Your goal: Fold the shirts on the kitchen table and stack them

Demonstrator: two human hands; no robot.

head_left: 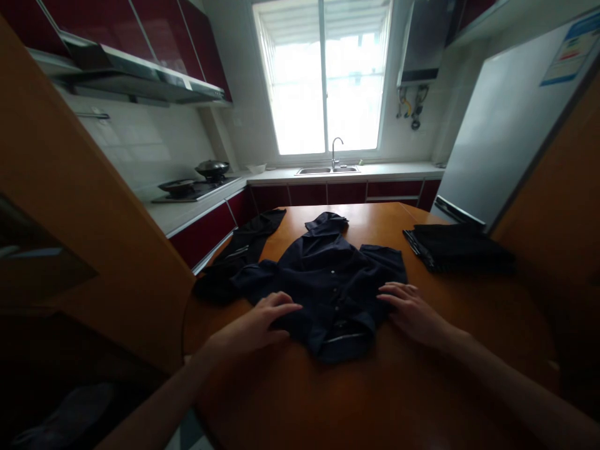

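Observation:
A dark navy button-up shirt (323, 269) lies spread and rumpled on the wooden table (356, 406), its collar towards me and its row of buttons facing up. My left hand (267, 322) rests at the shirt's left shoulder near the collar, thumb apart from the fingers. On the opposite side, my right hand (415, 312) touches the fabric's edge below the right sleeve, with its fingers stretched out. Both hands look open, and I see no cloth gripped in either.
Black trousers or similar dark clothing (239, 250) lie along the table's left side, touching the shirt's sleeve. A folded black stack of clothes (459, 247) sits at the right. Beyond are a sink (323, 170), a stove (201, 187) and a fridge (497, 119).

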